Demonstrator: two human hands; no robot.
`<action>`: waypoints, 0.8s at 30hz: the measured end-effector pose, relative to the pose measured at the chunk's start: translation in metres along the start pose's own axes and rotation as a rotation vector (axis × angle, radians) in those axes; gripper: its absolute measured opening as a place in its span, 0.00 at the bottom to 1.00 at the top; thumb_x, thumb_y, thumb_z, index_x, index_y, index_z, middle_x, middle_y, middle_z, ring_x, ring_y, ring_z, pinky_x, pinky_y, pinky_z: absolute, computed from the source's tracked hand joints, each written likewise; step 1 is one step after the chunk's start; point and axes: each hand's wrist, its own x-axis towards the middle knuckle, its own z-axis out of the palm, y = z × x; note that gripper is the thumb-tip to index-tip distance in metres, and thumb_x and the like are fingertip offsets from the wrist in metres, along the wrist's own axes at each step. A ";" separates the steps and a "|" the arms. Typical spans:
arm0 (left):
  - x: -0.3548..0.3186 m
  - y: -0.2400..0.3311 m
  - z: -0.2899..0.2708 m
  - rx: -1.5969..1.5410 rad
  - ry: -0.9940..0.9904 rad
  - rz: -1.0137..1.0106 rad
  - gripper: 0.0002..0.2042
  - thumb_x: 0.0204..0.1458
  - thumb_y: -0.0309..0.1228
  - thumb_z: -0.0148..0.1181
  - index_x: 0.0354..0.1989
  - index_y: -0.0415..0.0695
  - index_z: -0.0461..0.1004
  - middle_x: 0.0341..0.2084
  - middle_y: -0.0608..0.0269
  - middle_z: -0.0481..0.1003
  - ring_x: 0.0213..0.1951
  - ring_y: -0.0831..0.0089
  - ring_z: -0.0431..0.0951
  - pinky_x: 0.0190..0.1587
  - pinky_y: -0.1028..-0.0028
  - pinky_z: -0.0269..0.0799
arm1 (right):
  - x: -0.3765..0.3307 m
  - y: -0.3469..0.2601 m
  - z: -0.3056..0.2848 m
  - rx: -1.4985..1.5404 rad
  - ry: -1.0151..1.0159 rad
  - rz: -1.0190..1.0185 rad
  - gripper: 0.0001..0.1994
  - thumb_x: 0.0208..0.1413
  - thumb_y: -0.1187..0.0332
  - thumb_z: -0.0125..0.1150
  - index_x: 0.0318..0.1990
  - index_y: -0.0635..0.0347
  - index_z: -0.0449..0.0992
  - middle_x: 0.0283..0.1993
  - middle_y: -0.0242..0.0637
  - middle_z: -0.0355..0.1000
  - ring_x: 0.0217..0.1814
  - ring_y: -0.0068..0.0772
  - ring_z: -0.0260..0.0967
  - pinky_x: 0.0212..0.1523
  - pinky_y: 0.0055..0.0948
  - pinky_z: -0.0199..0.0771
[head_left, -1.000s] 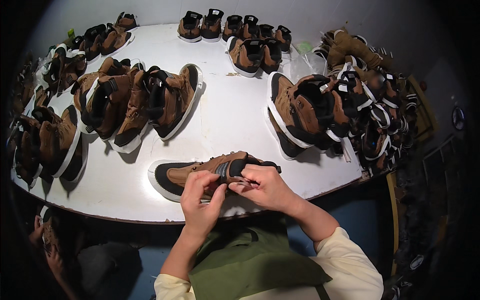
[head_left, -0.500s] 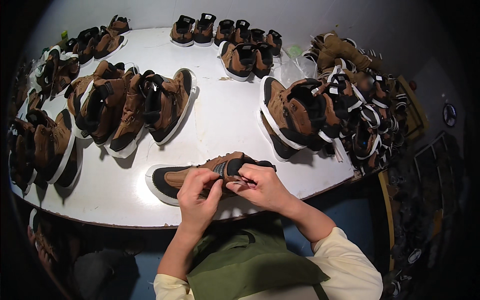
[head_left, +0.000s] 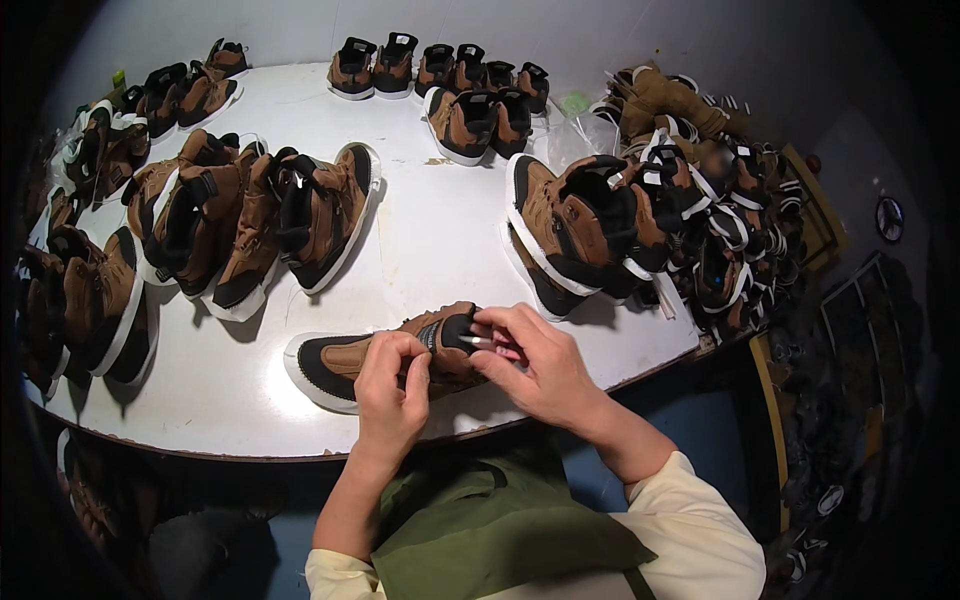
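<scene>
A brown and black shoe (head_left: 335, 362) with a white sole lies on its side at the table's near edge, toe to the left. My left hand (head_left: 388, 392) pinches thumb and fingers together at the shoe's lacing area, beside a dark label on its tongue. At the collar, my right hand (head_left: 545, 368) has its fingers curled around a slim pink and white tool (head_left: 508, 350), whose kind I cannot make out. My fingers hide part of the shoe's side and opening.
Brown and black shoes (head_left: 330, 215) stand in groups on the white table (head_left: 430, 240), left and far side. A stacked pair (head_left: 570, 220) and a heaped pile of shoes (head_left: 735, 220) fill the right. A clear plastic bag (head_left: 580, 138) lies behind them.
My right hand has drawn slightly away from the tongue and opened its grip a little, showing more of the slim tool. My left hand still pinches at the shoe. The view has shifted slightly.
</scene>
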 end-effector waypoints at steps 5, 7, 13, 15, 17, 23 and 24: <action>0.001 0.000 -0.001 -0.015 -0.007 -0.030 0.06 0.49 0.14 0.57 0.32 0.36 0.69 0.28 0.56 0.69 0.26 0.66 0.71 0.30 0.73 0.68 | 0.013 -0.030 -0.027 -0.416 -0.143 -0.192 0.19 0.54 0.65 0.64 0.52 0.61 0.73 0.34 0.37 0.68 0.32 0.37 0.71 0.29 0.33 0.72; 0.000 0.001 0.000 -0.029 -0.004 -0.044 0.06 0.49 0.14 0.57 0.32 0.36 0.69 0.28 0.56 0.70 0.26 0.67 0.71 0.30 0.73 0.68 | 0.014 -0.034 -0.031 -0.502 -0.188 -0.281 0.19 0.54 0.66 0.65 0.52 0.61 0.74 0.33 0.36 0.68 0.31 0.36 0.70 0.29 0.31 0.71; -0.001 0.000 0.002 -0.047 0.010 -0.039 0.06 0.49 0.14 0.57 0.32 0.35 0.69 0.28 0.56 0.70 0.27 0.67 0.71 0.30 0.74 0.69 | 0.021 -0.040 -0.019 -0.734 -0.191 -0.444 0.16 0.45 0.69 0.63 0.43 0.66 0.76 0.29 0.33 0.66 0.29 0.30 0.66 0.26 0.28 0.62; -0.001 -0.001 0.002 -0.048 0.011 -0.040 0.06 0.49 0.14 0.58 0.32 0.35 0.69 0.28 0.56 0.70 0.27 0.67 0.71 0.31 0.74 0.69 | 0.022 -0.041 -0.015 -0.771 -0.182 -0.477 0.16 0.42 0.70 0.62 0.41 0.67 0.76 0.28 0.32 0.66 0.29 0.29 0.65 0.25 0.28 0.61; -0.001 -0.001 0.002 -0.042 0.011 -0.032 0.06 0.49 0.14 0.58 0.32 0.35 0.69 0.28 0.56 0.70 0.27 0.67 0.72 0.31 0.74 0.69 | 0.024 -0.042 -0.012 -0.808 -0.180 -0.487 0.16 0.39 0.70 0.60 0.39 0.67 0.77 0.27 0.32 0.65 0.29 0.29 0.65 0.26 0.28 0.61; -0.002 -0.001 0.004 -0.051 0.030 -0.024 0.05 0.49 0.14 0.57 0.32 0.35 0.69 0.29 0.58 0.70 0.28 0.70 0.70 0.31 0.75 0.68 | 0.025 -0.041 -0.005 -0.814 -0.171 -0.532 0.13 0.37 0.70 0.59 0.34 0.65 0.77 0.27 0.32 0.65 0.30 0.29 0.65 0.26 0.28 0.61; -0.002 -0.002 0.003 -0.039 0.032 -0.011 0.06 0.49 0.13 0.58 0.32 0.35 0.69 0.29 0.56 0.71 0.27 0.67 0.72 0.31 0.73 0.70 | 0.025 -0.041 -0.004 -0.818 -0.176 -0.532 0.13 0.37 0.70 0.59 0.33 0.65 0.77 0.27 0.32 0.65 0.30 0.29 0.65 0.26 0.28 0.60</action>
